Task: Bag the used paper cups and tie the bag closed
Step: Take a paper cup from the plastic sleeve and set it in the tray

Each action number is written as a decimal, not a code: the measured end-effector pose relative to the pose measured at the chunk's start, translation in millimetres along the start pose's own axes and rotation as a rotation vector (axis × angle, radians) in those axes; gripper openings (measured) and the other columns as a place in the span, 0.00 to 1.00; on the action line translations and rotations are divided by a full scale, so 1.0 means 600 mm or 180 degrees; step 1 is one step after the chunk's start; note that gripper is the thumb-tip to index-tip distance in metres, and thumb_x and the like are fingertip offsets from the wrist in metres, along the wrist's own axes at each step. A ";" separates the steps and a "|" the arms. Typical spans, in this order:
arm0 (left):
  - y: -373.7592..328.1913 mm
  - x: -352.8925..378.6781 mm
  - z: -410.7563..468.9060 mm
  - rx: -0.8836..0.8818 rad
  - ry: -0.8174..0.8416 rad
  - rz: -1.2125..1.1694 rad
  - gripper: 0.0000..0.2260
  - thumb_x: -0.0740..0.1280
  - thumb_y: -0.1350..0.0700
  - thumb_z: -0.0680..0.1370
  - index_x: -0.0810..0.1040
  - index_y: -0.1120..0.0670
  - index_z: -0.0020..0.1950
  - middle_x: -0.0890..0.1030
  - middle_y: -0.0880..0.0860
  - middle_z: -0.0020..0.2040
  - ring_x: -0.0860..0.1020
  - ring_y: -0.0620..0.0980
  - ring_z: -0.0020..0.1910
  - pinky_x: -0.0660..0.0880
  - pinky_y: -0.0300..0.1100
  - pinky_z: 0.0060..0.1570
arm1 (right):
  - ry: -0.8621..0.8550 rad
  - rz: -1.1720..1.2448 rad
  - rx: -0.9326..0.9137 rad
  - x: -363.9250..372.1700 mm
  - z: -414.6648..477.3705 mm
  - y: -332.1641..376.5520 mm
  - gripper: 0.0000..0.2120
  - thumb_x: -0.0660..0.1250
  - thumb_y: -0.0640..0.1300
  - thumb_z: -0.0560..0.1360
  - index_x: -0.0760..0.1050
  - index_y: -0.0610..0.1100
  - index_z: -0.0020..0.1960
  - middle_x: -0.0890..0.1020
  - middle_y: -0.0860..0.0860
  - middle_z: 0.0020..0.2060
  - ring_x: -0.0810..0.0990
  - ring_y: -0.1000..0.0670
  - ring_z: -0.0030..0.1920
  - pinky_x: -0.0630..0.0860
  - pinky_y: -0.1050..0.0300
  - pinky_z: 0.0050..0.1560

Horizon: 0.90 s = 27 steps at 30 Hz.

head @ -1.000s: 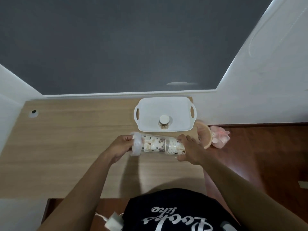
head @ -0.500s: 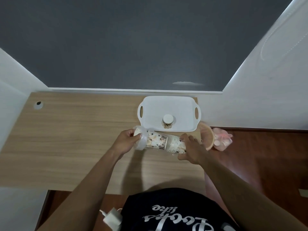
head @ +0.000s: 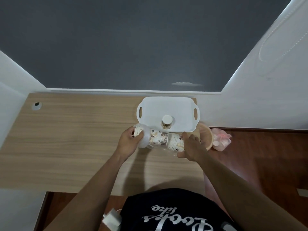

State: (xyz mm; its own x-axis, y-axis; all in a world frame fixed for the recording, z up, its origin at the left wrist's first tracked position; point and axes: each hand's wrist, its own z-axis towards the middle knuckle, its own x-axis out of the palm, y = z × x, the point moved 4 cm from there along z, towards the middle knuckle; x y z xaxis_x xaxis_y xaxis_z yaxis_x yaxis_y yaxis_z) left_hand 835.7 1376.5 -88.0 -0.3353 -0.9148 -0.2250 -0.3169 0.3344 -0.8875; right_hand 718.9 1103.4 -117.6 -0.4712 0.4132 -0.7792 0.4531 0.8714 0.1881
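Note:
A stack of paper cups (head: pixel 164 139) with a brown dotted print lies sideways just above the wooden table (head: pixel 75 139), inside a clear plastic bag (head: pixel 145 139). My left hand (head: pixel 129 141) grips the bag's bunched open end around the cup rims at the left. At the stack's right end, my right hand (head: pixel 191 147) closes around the bag and the cup bottoms. One more paper cup (head: pixel 166 122) stands upright in the white tray (head: pixel 150 105) behind the stack.
The white handled tray sits at the table's back right corner. A round wooden piece (head: pixel 205 137) and a pink pouch (head: pixel 221 139) lie off the table's right edge over the red-brown floor. A cable hole (head: pixel 36 105) is at the back left.
The left end of the stack has lifted and tilted slightly. My left hand has shifted further over the bag's open end. The camera view has tipped a little.

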 end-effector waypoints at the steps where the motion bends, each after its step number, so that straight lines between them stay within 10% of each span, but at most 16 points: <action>1: 0.005 0.000 0.003 -0.0080 -0.0053 -0.0018 0.11 0.75 0.53 0.81 0.79 0.56 0.43 0.79 0.49 0.37 0.73 0.44 0.34 0.70 0.42 0.36 | 0.0001 -0.0015 0.0029 -0.001 0.000 0.000 0.45 0.80 0.62 0.69 0.59 0.51 0.75 0.73 0.43 0.67 0.71 0.37 0.72 0.70 0.29 0.69; 17: 0.051 0.042 -0.014 -0.0586 0.0551 0.0079 0.07 0.73 0.56 0.85 0.85 0.60 0.56 0.87 0.51 0.45 0.82 0.48 0.43 0.79 0.43 0.45 | 0.0370 0.1035 -0.0853 0.024 -0.025 0.057 0.57 0.78 0.70 0.62 0.53 0.62 0.82 0.67 0.51 0.80 0.66 0.44 0.79 0.67 0.37 0.77; 27: 0.013 0.057 -0.022 0.0146 0.0448 0.0680 0.08 0.76 0.56 0.82 0.78 0.49 0.47 0.84 0.44 0.41 0.78 0.38 0.36 0.76 0.36 0.40 | 0.0194 0.0345 -0.0507 0.032 -0.020 0.086 0.50 0.77 0.65 0.66 0.58 0.57 0.81 0.79 0.47 0.66 0.79 0.40 0.65 0.75 0.41 0.63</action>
State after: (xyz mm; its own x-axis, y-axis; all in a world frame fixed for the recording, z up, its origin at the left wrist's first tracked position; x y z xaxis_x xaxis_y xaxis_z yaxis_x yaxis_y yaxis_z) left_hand 809.9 1350.7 -97.6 -0.5115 -0.7830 -0.3539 -0.1860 0.5030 -0.8440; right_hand 723.8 1159.5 -115.7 -0.4732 0.5180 -0.7126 0.3806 0.8497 0.3649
